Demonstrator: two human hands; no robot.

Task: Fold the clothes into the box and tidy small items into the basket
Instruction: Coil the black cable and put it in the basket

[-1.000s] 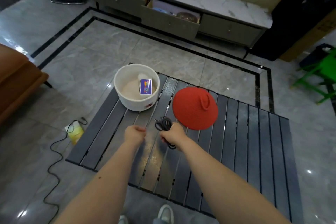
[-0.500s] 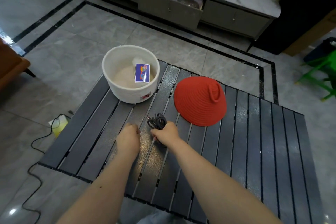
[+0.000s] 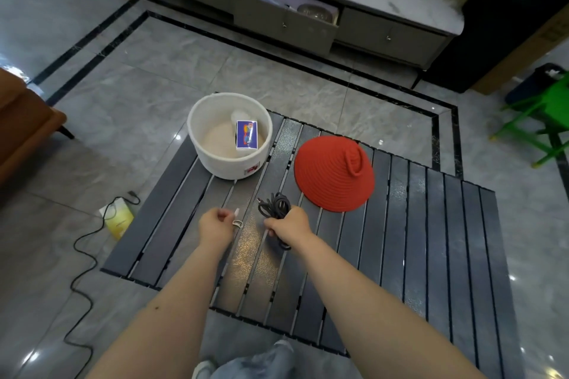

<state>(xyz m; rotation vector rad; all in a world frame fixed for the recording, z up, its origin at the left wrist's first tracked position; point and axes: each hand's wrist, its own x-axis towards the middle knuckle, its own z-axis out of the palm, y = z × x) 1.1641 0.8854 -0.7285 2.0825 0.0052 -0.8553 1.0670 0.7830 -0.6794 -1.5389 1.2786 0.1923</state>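
A white rope basket [image 3: 201,144] stands at the far left of the low slatted table [image 3: 431,240]. Inside it lie a blue card box [image 3: 246,134] and a pale item. A red woven hat [image 3: 334,174] rests upside-cone on the table to the basket's right. My right hand [image 3: 289,226] grips a coiled black cable [image 3: 274,206] just in front of the hat. My left hand [image 3: 215,224] is curled beside it, pinching a small white ring-like item [image 3: 237,222] at its fingertips.
A grey TV cabinet [image 3: 308,18] with an open drawer lines the back. A brown sofa [image 3: 21,129] is at left, a green stool [image 3: 542,114] at right. On the floor left of the table lie a yellow box [image 3: 118,218] and a black cord [image 3: 83,255].
The view has dipped and shifted. My hands stayed near the table's middle; the left hand has lifted slightly and now shows a small white item. The right hand keeps the cable.
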